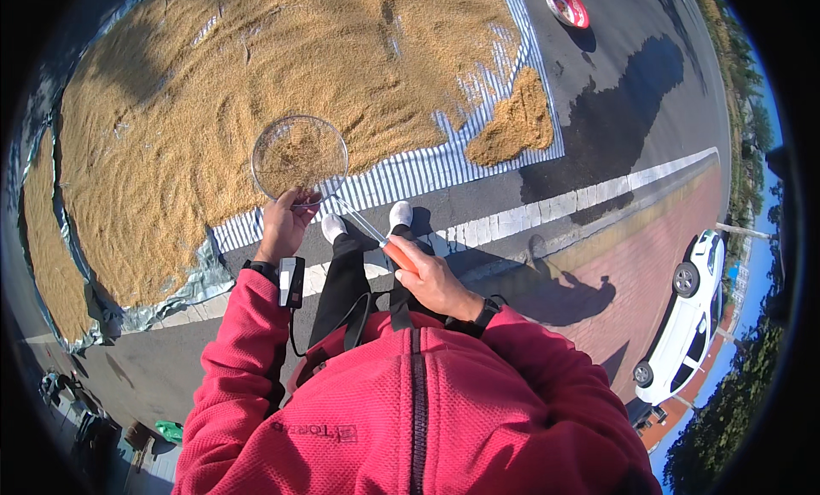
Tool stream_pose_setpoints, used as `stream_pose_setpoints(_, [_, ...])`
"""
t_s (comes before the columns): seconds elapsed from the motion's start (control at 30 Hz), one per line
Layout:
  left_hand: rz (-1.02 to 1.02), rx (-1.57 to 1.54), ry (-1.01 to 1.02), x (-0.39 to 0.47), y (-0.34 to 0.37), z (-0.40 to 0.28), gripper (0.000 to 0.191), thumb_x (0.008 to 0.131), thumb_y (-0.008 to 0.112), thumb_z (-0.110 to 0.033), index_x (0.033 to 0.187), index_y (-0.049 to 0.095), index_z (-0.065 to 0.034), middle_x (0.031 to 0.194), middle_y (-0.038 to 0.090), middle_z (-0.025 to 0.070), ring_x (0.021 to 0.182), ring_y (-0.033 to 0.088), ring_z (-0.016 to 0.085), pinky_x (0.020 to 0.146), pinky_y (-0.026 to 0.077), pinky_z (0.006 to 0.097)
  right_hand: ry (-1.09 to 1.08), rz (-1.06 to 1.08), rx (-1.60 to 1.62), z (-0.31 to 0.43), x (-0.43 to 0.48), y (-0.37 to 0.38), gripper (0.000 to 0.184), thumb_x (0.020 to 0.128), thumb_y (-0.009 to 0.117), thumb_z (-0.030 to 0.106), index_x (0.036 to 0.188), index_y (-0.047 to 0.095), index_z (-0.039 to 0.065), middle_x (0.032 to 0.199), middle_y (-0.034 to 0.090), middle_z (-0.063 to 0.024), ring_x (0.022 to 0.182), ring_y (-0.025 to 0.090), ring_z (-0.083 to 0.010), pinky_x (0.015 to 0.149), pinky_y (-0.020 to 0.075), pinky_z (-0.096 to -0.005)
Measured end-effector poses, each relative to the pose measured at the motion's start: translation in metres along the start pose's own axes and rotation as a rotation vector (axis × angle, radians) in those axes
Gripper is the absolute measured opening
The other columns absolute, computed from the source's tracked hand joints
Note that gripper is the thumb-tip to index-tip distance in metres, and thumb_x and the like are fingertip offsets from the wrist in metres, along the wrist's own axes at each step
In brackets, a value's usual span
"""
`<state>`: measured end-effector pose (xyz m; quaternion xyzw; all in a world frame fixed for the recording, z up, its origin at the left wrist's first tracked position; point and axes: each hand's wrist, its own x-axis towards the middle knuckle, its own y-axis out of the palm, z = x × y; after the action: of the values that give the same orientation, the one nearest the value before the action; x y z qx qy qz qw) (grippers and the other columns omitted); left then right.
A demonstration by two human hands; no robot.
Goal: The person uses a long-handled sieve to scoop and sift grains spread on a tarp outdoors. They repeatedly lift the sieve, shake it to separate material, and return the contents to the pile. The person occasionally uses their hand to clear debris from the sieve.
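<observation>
A round wire-mesh skimmer [300,150] is held out in front of me, above a wide layer of golden grain [359,98]. My right hand [439,283] grips its orange handle [400,257], from which metal rods run to the basket. At the basket's near edge, my left hand [285,226] pinches the rim with its fingers, some of them behind the mesh. Grain shows through the wires; whether any lies inside the basket I cannot tell. Under the grain lies a blue-and-white striped sheet [410,175], its near edge just beyond my white shoes [400,214].
A darker grain heap [512,126] sits on the sheet's right corner, beside a wet patch [615,104] on the asphalt. Farther off is a red-and-white basin [567,5]. A white painted line [512,223] crosses the ground. A white car [682,322] stands on red paving at right.
</observation>
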<state>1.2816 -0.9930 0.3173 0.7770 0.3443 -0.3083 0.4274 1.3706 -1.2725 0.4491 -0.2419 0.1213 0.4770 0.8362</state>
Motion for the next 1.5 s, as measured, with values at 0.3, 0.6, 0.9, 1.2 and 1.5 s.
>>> stream_pose_setpoints(0.3, [-0.143,-0.014,-0.057,0.051,0.014,0.085,0.018,0.099,0.05,-0.015,0.104,0.055,0.0008,0.099,0.063,0.0118,0.089,0.065,0.02,0.077,0.055,0.0333,0.103,0.125,0.068,-0.122,0.036,-0.042,0.055,0.09,0.059,0.009,0.141,0.04,0.001,0.123,0.062,-0.0236,0.113,0.062,-0.0339,0.089,0.0503,-0.0351])
stream_pose_setpoints(0.6, [-0.195,0.097,-0.22,0.108,0.131,0.214,0.031,0.099,0.052,-0.021,0.123,0.05,-0.001,0.107,0.063,0.0072,0.098,0.065,0.019,0.085,0.052,0.0339,0.231,0.031,-0.075,-0.298,0.101,-0.157,0.051,0.09,0.059,0.012,0.138,0.046,0.0,0.122,0.062,-0.0228,0.114,0.061,-0.0316,0.095,0.047,-0.0354])
stream_pose_setpoints(0.9, [-0.142,-0.022,-0.388,0.209,0.133,0.31,0.023,0.099,0.054,-0.021,0.117,0.057,-0.007,0.108,0.066,0.0064,0.097,0.064,0.016,0.086,0.05,0.0317,0.321,-0.186,-0.19,-0.479,0.31,-0.199,0.048,0.095,0.054,0.01,0.14,0.044,-0.003,0.128,0.061,-0.0149,0.117,0.058,-0.02,0.098,0.0433,-0.03])
stream_pose_setpoints(1.2, [-0.266,-0.164,-0.408,0.257,0.042,0.354,0.018,0.1,0.053,-0.018,0.112,0.06,-0.0073,0.105,0.067,0.0064,0.093,0.065,0.016,0.084,0.051,0.0315,0.173,-0.248,-0.187,-0.533,0.425,-0.093,0.05,0.093,0.053,0.009,0.141,0.044,0.0,0.13,0.06,-0.0192,0.115,0.061,-0.0246,0.095,0.0454,-0.0303])
stream_pose_setpoints(1.5, [-0.206,-0.254,-0.361,0.278,0.039,0.334,0.02,0.101,0.049,-0.018,0.112,0.06,-0.0066,0.099,0.067,0.0049,0.087,0.065,0.013,0.077,0.051,0.0275,-0.036,0.082,-0.303,-0.502,0.323,-0.024,0.06,0.09,0.055,0.002,0.146,0.036,0.006,0.122,0.062,-0.0214,0.103,0.064,-0.0385,0.087,0.0505,-0.0413])
